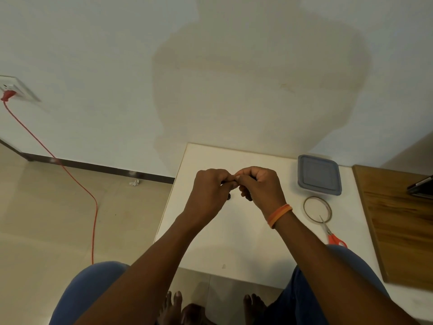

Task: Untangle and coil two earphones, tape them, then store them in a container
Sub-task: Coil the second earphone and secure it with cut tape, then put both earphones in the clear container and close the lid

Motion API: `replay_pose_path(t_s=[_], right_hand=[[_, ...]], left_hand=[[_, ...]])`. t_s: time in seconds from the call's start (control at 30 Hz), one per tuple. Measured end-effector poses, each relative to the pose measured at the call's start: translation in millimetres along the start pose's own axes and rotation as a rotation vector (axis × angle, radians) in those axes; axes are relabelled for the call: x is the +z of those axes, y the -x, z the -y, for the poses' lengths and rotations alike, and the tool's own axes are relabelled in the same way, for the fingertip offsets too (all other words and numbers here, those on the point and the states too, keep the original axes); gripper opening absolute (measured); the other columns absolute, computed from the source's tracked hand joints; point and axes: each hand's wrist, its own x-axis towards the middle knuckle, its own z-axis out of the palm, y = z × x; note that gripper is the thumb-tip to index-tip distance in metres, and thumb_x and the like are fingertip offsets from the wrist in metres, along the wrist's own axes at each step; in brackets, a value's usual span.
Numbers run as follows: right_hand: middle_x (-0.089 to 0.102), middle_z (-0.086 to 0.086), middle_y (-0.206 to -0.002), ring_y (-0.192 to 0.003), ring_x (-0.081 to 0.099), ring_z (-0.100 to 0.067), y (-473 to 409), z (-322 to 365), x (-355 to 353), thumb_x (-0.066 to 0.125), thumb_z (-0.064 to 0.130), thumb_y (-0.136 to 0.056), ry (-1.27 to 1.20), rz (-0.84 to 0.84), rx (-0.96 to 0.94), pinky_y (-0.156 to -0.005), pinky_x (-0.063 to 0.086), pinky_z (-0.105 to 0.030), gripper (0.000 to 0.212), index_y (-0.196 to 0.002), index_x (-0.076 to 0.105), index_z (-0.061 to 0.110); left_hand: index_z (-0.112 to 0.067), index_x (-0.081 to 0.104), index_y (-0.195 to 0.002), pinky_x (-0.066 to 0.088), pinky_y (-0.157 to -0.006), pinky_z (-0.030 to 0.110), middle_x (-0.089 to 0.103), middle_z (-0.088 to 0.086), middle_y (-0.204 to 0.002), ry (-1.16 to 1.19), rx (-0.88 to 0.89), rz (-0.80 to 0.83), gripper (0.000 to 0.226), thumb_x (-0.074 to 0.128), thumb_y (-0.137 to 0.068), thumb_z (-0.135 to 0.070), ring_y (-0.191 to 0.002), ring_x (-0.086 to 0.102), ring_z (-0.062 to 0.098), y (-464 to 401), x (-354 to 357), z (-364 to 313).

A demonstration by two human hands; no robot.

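While both forearms reach out over the white table (pixel 234 242), the left hand (pixel 208 193) and right hand (pixel 260 186) meet fingertip to fingertip above it, each pinched on dark earphones (pixel 246 195), mostly hidden in the fists. To the right lie red-handled scissors (pixel 332 235) and a tape roll (pixel 317 209), touching; beyond them, near the wall, sits the lidded container (pixel 319 174).

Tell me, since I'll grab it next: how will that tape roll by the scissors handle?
The tape roll looks like a thin, hollow ring lying flat, so probably light and easy to slide. Stood on edge, it would likely roll. The scissors tips overlap it.
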Motion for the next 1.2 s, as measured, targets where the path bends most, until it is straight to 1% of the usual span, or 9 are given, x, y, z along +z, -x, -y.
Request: replay_pose_path(t_s=[0.23, 0.47, 0.57, 0.7, 0.8, 0.87, 0.97, 1.1, 1.2], right_hand=[[0.072, -0.020, -0.086, -0.072, 0.066, -0.031, -9.6, 1.2, -18.5, 0.046, 0.018, -0.099, -0.180, 0.241, 0.180, -0.060, 0.044, -0.035, 0.031, -0.094, 0.073, 0.004], [0.076, -0.002, -0.095, -0.090, 0.073, -0.020, -10.7, 4.1, -30.3, 0.066, 0.017, -0.090, 0.095, 0.415, 0.038, -0.071, 0.058, -0.032, 0.017, -0.104, 0.074, 0.022], [0.076, -0.004, -0.097, -0.090, 0.073, -0.021, -12.1, 4.0, -31.3, 0.064, 0.007, -0.089, 0.097, 0.403, 0.017, -0.081, 0.059, -0.035, 0.022, -0.108, 0.073, 0.016], [0.076, -0.009, -0.098, -0.089, 0.073, -0.022, -14.6, 4.2, -33.2, 0.057, 0.005, -0.094, 0.109, 0.402, 0.018, -0.086, 0.056, -0.029, 0.021, -0.108, 0.073, 0.008], [0.076, -0.009, -0.094, -0.089, 0.073, -0.018, -13.8, 2.9, -34.7, 0.059, 0.015, -0.095, 0.105, 0.432, 0.038, -0.080, 0.055, -0.021, 0.020, -0.107, 0.074, 0.007], [0.076, -0.006, -0.087, -0.086, 0.072, -0.014, -13.7, 0.7, -33.9, 0.068, 0.014, -0.089, 0.141, 0.417, 0.031, -0.076, 0.053, -0.018, 0.015, -0.101, 0.076, 0.009], [0.076, -0.004, -0.082, -0.080, 0.070, -0.013, -14.5, -6.2, -27.5, 0.079, 0.008, -0.077, 0.158, 0.352, 0.046, -0.074, 0.054, -0.020, 0.015, -0.091, 0.079, 0.013], [0.075, -0.004, -0.077, -0.067, 0.066, -0.013, -21.4, -23.1, -17.3, 0.082, 0.009, -0.072, 0.186, 0.150, 0.081, -0.067, 0.056, -0.025, 0.014, -0.084, 0.079, 0.016], [0.074, -0.005, -0.080, -0.069, 0.066, -0.016, -30.8, -42.3, -12.0, 0.081, 0.005, -0.072, 0.246, -0.059, 0.072, -0.061, 0.056, -0.024, 0.016, -0.086, 0.077, 0.012]], left_hand=[[-0.011, 0.078, -0.081, 0.042, -0.059, 0.017, 0.073, -0.001, -0.074, -0.030, 0.015, 0.002, 0.001, 0.077, -0.081, -0.011, -0.070, 0.062, 0.010, -5.0, -7.7, 4.7], [-0.014, 0.079, -0.084, 0.041, -0.059, 0.005, 0.073, -0.004, -0.075, -0.016, 0.039, -0.011, 0.007, 0.081, -0.078, -0.011, -0.075, 0.063, 0.005, -3.8, -7.1, 3.1], [-0.017, 0.078, -0.086, 0.040, -0.064, 0.005, 0.073, -0.007, -0.077, -0.043, 0.041, -0.007, 0.011, 0.081, -0.077, -0.012, -0.073, 0.063, 0.003, -5.0, -8.4, 3.8], [-0.018, 0.076, -0.091, 0.044, -0.073, 0.019, 0.073, -0.007, -0.081, -0.160, 0.043, 0.038, 0.014, 0.079, -0.078, -0.013, -0.079, 0.061, 0.009, -6.5, -7.8, 6.9], [-0.016, 0.074, -0.090, 0.041, -0.094, 0.029, 0.072, -0.004, -0.082, -0.235, 0.079, 0.050, 0.008, 0.075, -0.082, -0.014, -0.084, 0.059, 0.017, -6.3, -6.0, 10.3], [-0.014, 0.073, -0.090, 0.036, -0.105, 0.033, 0.071, -0.002, -0.083, -0.294, 0.121, 0.056, 0.008, 0.074, -0.083, -0.014, -0.087, 0.056, 0.020, -4.7, -2.6, 12.3], [-0.011, 0.071, -0.095, 0.045, -0.090, 0.038, 0.069, 0.000, -0.089, -0.338, 0.134, 0.069, 0.012, 0.073, -0.083, -0.011, -0.097, 0.052, 0.021, -1.2, 3.3, 13.3], [-0.010, 0.062, -0.123, 0.040, -0.089, 0.024, 0.062, 0.004, -0.121, -0.375, 0.105, 0.037, 0.044, 0.071, -0.081, 0.000, -0.121, 0.045, 0.022, -1.5, 4.9, 18.1], [-0.015, 0.058, -0.128, 0.032, -0.087, 0.018, 0.059, 0.001, -0.129, -0.306, -0.021, -0.052, 0.045, 0.069, -0.085, -0.003, -0.123, 0.044, 0.019, -6.4, -1.4, 19.5]])
